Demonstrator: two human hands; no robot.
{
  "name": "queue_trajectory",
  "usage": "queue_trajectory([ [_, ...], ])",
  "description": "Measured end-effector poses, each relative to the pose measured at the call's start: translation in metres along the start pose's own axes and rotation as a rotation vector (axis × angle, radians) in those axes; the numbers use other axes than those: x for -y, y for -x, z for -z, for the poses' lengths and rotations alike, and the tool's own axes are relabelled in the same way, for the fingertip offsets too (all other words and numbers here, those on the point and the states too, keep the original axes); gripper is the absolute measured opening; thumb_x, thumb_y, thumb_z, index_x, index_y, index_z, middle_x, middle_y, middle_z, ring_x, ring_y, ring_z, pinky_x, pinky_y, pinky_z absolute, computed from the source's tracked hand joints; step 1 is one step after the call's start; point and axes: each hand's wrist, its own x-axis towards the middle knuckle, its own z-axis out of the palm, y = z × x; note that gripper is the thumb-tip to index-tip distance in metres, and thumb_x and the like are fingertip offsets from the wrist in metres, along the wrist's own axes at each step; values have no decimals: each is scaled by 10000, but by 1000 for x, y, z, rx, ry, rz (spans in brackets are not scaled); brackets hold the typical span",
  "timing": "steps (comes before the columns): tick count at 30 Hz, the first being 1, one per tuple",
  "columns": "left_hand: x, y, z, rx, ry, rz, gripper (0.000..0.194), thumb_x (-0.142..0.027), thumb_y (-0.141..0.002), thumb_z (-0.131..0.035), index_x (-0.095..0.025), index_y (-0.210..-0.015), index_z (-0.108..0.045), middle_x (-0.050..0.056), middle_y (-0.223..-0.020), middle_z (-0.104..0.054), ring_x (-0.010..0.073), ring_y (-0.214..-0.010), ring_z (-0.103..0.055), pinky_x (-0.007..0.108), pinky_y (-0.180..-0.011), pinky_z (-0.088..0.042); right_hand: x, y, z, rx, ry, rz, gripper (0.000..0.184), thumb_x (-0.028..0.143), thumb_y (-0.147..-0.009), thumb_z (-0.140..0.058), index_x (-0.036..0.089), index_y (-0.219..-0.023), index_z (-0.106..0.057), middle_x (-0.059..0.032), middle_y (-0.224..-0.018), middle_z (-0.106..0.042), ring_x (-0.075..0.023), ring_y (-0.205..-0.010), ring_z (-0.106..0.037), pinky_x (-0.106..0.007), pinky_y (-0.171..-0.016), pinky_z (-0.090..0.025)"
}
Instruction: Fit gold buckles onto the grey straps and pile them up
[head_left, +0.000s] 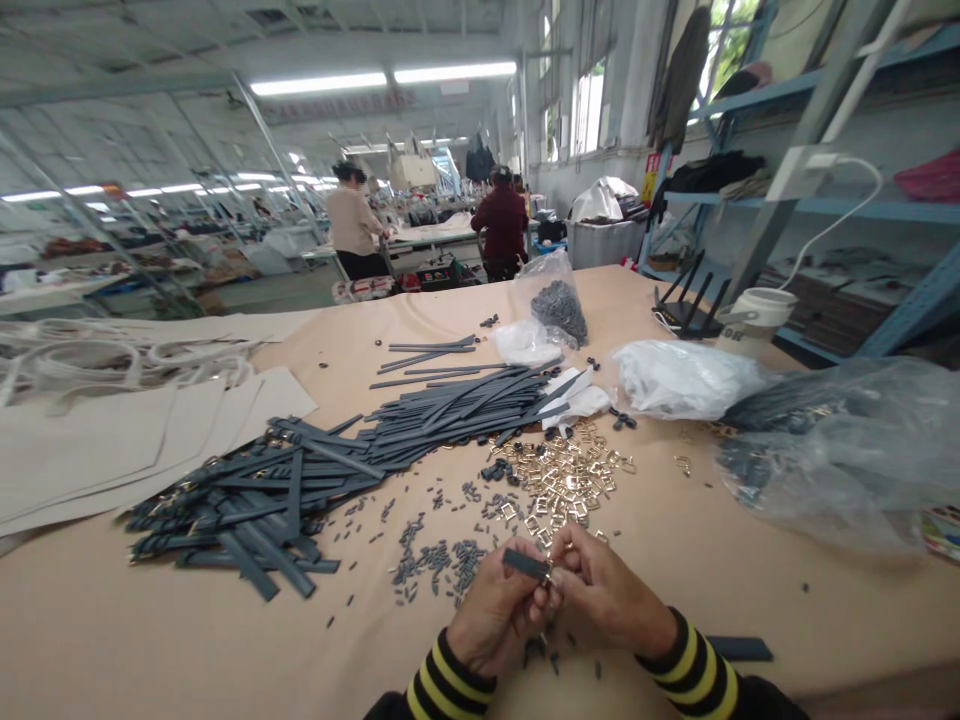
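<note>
My left hand (499, 602) is closed on a dark grey strap (525, 564), whose flat end sticks out over the fingers. My right hand (600, 582) pinches at the strap's other end, where a bit of gold metal, apparently a buckle, shows between the fingertips. Both hands meet low in the middle of the view. Just beyond them lies a heap of gold buckles (574, 475). Small dark pieces (439, 568) are scattered to the left of the hands. Farther left is a pile of straps with gold fittings (247, 500), joined by a stack of plain straps (450, 410).
Beige sheets (217, 420) cover the table's left side. At right are a white plastic bag (682, 378), a clear bag of dark parts (840, 440), a black router (690, 305) and a white bucket (757, 312). Two people work in the background.
</note>
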Motion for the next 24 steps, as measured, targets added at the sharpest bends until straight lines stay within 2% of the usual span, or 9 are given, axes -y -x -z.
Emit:
queue_trajectory([
  [4, 2, -3, 0, 15, 2, -24, 267, -274, -660, -686, -146, -737, -464, -13, -527, -554, 41, -429, -470, 118, -420, -338, 2, 4, -5, -92, 223, 89, 71, 157, -799, -485, 186, -863, -491, -1, -727, -631, -139, -690, -600, -265, -670, -458],
  [7, 1, -2, 3, 34, -60, -57, 239, -276, -673, -672, -142, -737, -486, -12, -550, -551, 49, -459, -476, 134, -444, -351, 1, 3, -3, -99, 278, 92, 72, 157, -802, -468, 182, -818, -534, 4, -688, -629, -136, -656, -606, -249, -652, -462],
  [12, 3, 3, 7, 68, -178, -157, 225, -296, -708, -627, -113, -828, -577, 47, -783, -583, 129, -731, -535, 216, -627, -426, 1, 1, -2, -185, 390, 60, 106, 195, -795, -477, 180, -750, -573, 15, -656, -589, -127, -628, -581, -219, -605, -449],
  [14, 6, 4, 10, 18, -231, -176, 233, -318, -742, -583, -106, -836, -590, 60, -807, -586, 150, -764, -536, 252, -670, -428, 2, 1, -4, -180, 413, 21, 118, 212, -802, -466, 182, -750, -569, 21, -655, -577, -104, -539, -555, -203, -538, -436],
  [16, 8, 3, 13, -52, -300, -210, 244, -334, -761, -554, -97, -799, -597, 56, -764, -587, 139, -710, -531, 253, -658, -422, 3, 2, -6, -175, 412, -9, 131, 225, -812, -447, 183, -758, -560, 25, -642, -566, -88, -465, -529, -199, -495, -427],
  [20, 10, 1, 14, -123, -426, -279, 240, -342, -758, -553, -108, -764, -603, 29, -713, -581, 117, -641, -503, 228, -617, -408, 2, 2, -9, -212, 408, -25, 121, 240, -803, -457, 186, -732, -538, 28, -604, -557, -101, -470, -552, -207, -510, -441],
  [24, 5, 4, 8, -155, -563, -359, 212, -331, -762, -544, -126, -746, -595, 9, -672, -573, 119, -630, -500, 220, -606, -402, 1, 1, -10, -233, 377, -58, 94, 244, -798, -464, 189, -732, -504, 32, -623, -549, -98, -470, -547, -199, -487, -432],
])
